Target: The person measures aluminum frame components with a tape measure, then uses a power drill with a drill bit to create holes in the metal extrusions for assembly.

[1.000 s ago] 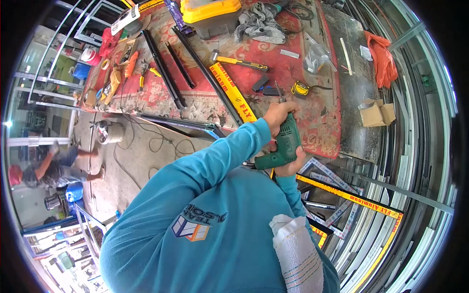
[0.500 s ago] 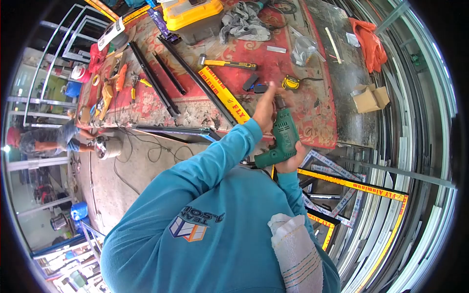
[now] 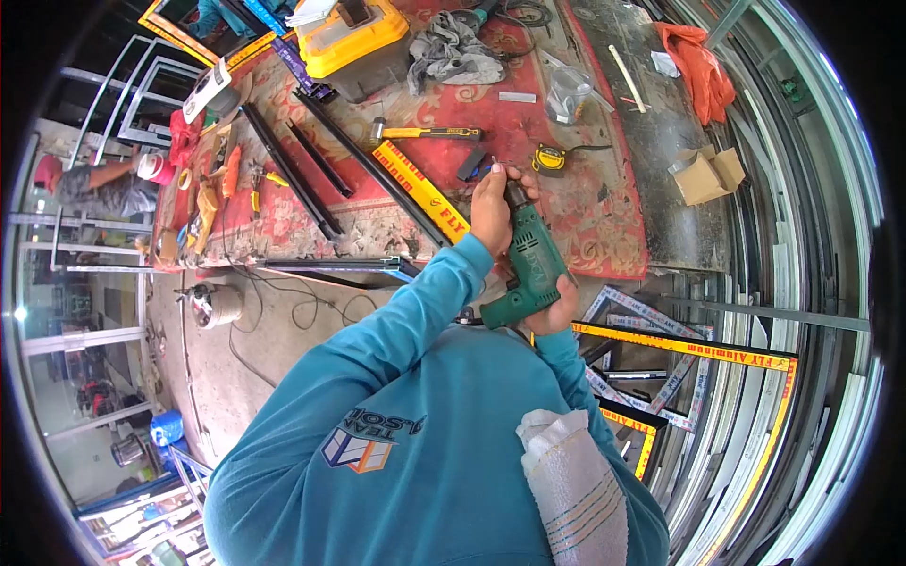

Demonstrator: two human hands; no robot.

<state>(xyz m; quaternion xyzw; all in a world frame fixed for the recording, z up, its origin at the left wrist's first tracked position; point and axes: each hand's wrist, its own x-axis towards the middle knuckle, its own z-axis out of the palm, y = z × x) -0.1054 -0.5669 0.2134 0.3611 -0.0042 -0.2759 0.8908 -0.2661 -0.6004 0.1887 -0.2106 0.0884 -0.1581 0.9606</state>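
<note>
The green electric hand drill (image 3: 530,269) is held above the edge of the red patterned carpet (image 3: 585,203). The right hand (image 3: 557,311) clenches its handle, and the left hand (image 3: 491,203) grasps the chuck; if the trigger is squeezed, the spinning chuck could catch those fingers

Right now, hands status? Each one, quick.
Left hand: closed around the chuck end of the green drill.
Right hand: closed on the drill's grip, from below.
</note>
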